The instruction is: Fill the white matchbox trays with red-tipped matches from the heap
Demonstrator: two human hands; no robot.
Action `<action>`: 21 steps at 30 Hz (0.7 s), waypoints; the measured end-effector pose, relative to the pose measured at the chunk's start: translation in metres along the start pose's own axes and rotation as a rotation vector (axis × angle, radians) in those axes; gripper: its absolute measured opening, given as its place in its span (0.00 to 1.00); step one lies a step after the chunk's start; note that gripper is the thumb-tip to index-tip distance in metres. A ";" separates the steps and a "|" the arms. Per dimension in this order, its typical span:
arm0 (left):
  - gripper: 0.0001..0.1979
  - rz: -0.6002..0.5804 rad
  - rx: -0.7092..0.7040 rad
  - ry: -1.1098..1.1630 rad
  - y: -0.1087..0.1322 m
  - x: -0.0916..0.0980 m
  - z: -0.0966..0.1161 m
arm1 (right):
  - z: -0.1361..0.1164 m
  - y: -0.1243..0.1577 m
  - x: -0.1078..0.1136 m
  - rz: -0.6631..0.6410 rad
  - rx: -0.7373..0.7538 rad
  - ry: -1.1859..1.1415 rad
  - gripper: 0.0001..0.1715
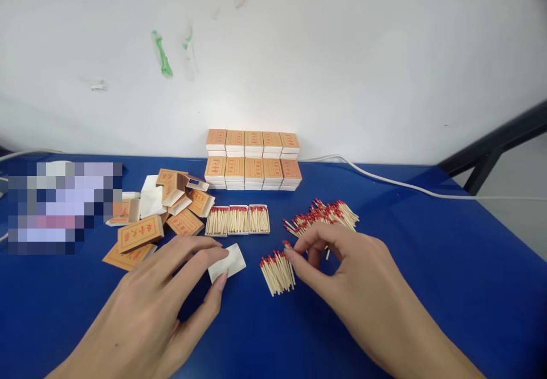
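Between thumb and index finger, my left hand (171,293) holds a small white matchbox tray (233,259) lying slantwise on the table. My right hand (348,276) pinches a red-tipped match (286,244) with thumb and index finger; whether more than one is held I cannot tell. Right below those fingertips lies a small bundle of matches (277,275), heads facing away from me. Behind the right hand spreads a larger loose heap of matches (325,214), partly covered by it. Three filled trays (237,220) stand side by side beyond the white tray.
Orange matchbox sleeves (141,233) lie in a jumbled pile at left, with white pieces (151,199) among them. Two rows of stacked matchboxes (254,171) stand by the wall. A white cable (384,181) crosses the blue table (265,339). A blurred-out item (64,205) is far left.
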State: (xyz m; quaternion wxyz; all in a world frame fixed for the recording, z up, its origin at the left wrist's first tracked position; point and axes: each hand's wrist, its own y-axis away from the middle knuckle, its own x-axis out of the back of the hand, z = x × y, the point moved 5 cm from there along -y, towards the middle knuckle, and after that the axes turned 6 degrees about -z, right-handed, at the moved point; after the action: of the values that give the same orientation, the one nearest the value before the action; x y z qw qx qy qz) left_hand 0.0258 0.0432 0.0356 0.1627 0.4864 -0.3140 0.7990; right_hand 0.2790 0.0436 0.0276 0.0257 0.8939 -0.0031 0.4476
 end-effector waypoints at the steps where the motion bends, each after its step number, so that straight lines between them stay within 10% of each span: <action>1: 0.09 -0.009 0.004 0.003 0.000 0.000 0.000 | 0.000 0.000 -0.003 -0.059 -0.026 -0.042 0.09; 21: 0.11 -0.030 0.020 -0.020 0.005 -0.003 -0.004 | 0.014 -0.005 0.000 -0.137 -0.072 0.127 0.11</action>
State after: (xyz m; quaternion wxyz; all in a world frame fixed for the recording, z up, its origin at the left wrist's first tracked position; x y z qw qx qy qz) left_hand 0.0216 0.0420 0.0303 0.1667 0.5009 -0.3001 0.7945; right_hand 0.2903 0.0480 0.0193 0.0885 0.8602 0.0436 0.5004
